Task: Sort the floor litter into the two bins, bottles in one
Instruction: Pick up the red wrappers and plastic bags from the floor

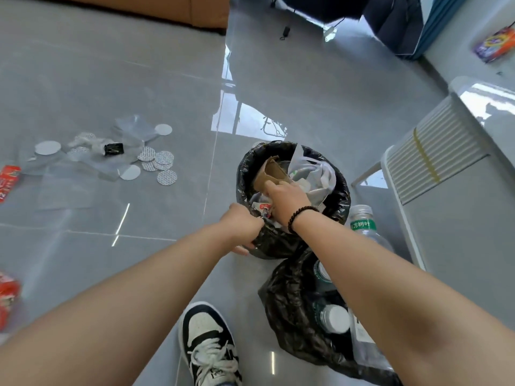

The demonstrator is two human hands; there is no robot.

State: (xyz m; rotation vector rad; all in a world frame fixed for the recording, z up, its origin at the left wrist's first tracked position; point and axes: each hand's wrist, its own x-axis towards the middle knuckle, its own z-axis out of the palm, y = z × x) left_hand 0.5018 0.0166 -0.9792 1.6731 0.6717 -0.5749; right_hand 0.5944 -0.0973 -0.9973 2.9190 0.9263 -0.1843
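Note:
Two bins lined with black bags stand on the grey floor. The far bin (245, 174) is full of paper, white wrapping and a brown cardboard piece (274, 174). My left hand (239, 227) grips the near rim of this bin and its bag. My right hand (287, 196) is inside the bin, pressing down on the cardboard and litter; its fingers are hidden. The near bin (289, 316) holds several clear plastic bottles (334, 319); one tall bottle (365, 227) has a green label. My right forearm crosses over this bin.
Round white discs and clear plastic film (111, 154) lie scattered on the floor at the left, with a small black item (113, 149). Red wrappers (8, 179) sit at the left edge. A white slatted unit (434, 160) stands right. My shoe (209, 341) is below.

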